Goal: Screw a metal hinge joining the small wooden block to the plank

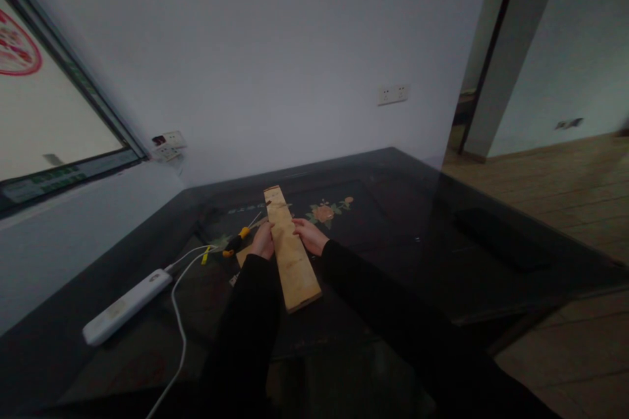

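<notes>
A long pale wooden board (289, 250) lies lengthwise on the dark glass table (422, 236), reaching away from me. My left hand (263, 241) grips its left edge near the middle. My right hand (310, 234) holds the right edge opposite. Both arms wear black sleeves. A screwdriver with a yellow and black handle (236, 241) lies just left of my left hand, its thin shaft pointing away from me. A smaller piece of wood shows under the board beside my left wrist.
A white power strip (126, 306) with white cables lies at the table's left. A flower print (327, 211) shows under the glass. The wall stands close behind with sockets (393, 93); a window is at left, wooden floor and a doorway at right.
</notes>
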Motion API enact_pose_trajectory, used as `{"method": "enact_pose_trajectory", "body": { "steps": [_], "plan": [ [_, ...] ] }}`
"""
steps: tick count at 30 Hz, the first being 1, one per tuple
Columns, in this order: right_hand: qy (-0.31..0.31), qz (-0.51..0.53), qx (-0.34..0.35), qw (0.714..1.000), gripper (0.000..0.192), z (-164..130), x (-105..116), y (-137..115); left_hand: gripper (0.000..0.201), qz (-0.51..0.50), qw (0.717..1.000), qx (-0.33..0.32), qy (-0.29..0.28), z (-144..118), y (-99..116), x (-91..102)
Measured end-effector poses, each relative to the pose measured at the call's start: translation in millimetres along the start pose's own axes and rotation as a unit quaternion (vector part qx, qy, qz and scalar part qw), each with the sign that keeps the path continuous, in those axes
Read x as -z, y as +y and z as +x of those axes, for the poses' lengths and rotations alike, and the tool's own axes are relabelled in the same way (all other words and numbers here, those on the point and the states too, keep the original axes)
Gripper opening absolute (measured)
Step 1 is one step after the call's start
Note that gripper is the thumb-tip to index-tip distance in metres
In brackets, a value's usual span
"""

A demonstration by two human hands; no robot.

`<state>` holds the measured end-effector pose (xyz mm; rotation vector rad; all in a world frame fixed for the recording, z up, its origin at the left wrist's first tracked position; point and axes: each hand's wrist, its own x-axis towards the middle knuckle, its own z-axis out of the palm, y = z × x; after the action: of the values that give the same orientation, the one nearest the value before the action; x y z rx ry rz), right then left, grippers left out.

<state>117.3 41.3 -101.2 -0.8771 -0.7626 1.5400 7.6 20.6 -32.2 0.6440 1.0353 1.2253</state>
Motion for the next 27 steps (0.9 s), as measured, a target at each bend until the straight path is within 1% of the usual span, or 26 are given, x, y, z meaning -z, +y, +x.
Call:
{"method": "enact_pose_trajectory", "body": {
  "steps": [4,8,14,21,24,27],
  "plan": [
    [0.011,0.011,-0.001,1.000,0.038,-7.9,10.9,-7.7,0.021,0.024,1.000,-0.004,0.004,0.0,-5.5,-5.5],
    [0.021,0.020,-0.003,1.000,0.034,-24.3,29.2,-21.9,0.019,0.026,0.999,-0.002,-0.031,-1.8,-19.4,-18.1],
    [0.018,0.025,0.013,0.999,0.029,-58.5,60.6,-45.6,0.022,0.026,0.995,0.005,-0.096,-10.7,-47.7,-41.7],
    [0.006,0.011,0.030,0.999,0.028,-100.8,91.5,-65.2,0.009,0.019,0.991,-0.004,-0.130,-11.9,-82.6,-68.9],
    [0.014,0.005,0.037,0.999,0.026,-110.8,101.7,-70.6,0.007,0.016,0.990,-0.011,-0.142,-10.8,-92.4,-79.3],
    [0.022,0.001,0.040,0.999,0.025,-114.2,109.2,-73.3,0.008,0.024,0.987,-0.016,-0.158,-10.9,-97.9,-86.0]
  ]
}}
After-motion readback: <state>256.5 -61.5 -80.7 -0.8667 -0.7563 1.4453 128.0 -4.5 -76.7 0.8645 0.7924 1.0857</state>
